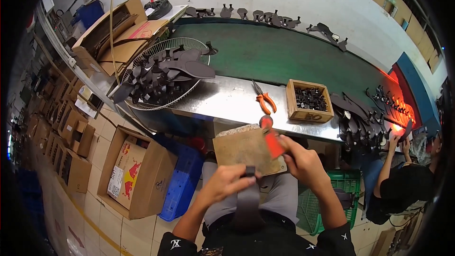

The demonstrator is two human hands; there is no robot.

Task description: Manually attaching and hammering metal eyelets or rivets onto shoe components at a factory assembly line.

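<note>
My left hand is closed around a dark shoe sole with a small heel at its upper end. The sole lies over my lap, its heel close to the lower edge of a worn tan board. That board rests across my thighs. In my right hand is a red tool with a rounded dark-red end, held over the board's right side. Its kind is hard to make out, and my fingers hide part of it.
Ahead on the metal ledge lie orange-handled pliers, a wooden box of small black parts and a wire basket heaped with soles. Beyond runs a green conveyor belt. A co-worker sits right; a carton stands left.
</note>
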